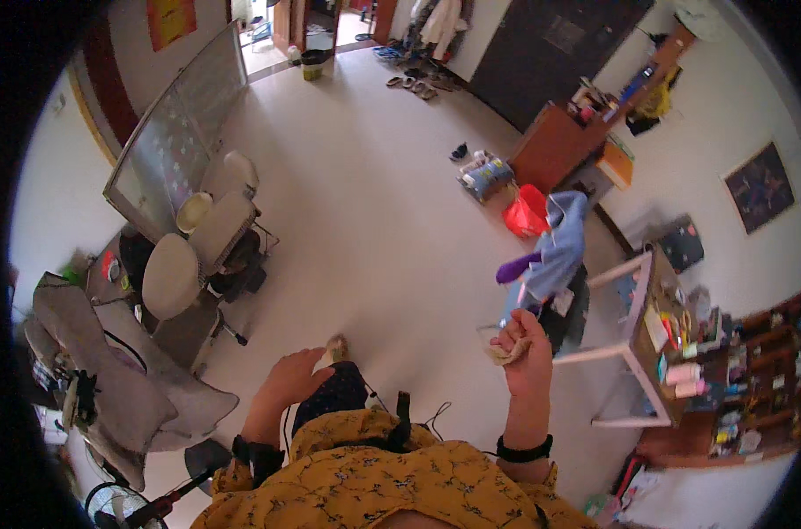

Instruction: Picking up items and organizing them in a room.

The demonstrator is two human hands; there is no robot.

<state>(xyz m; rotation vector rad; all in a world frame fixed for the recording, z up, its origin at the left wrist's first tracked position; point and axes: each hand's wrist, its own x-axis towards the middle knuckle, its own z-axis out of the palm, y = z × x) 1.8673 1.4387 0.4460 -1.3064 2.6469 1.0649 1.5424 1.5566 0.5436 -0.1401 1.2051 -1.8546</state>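
My right hand is raised in front of me, its fingers curled round a small crumpled beige thing that looks like a piece of cloth. Over at the left, my left hand holds nothing, fingers stretched out above my dark trouser leg. Just beyond the right hand, a light blue garment is draped over something I cannot make out, with a purple piece beside it. Both wrists wear black bands.
A pale-framed table with small items stands at right, before a brown shelf. Chairs and a grey sofa are at left. A red bag lies on the pale floor. Shoes are near the dark door.
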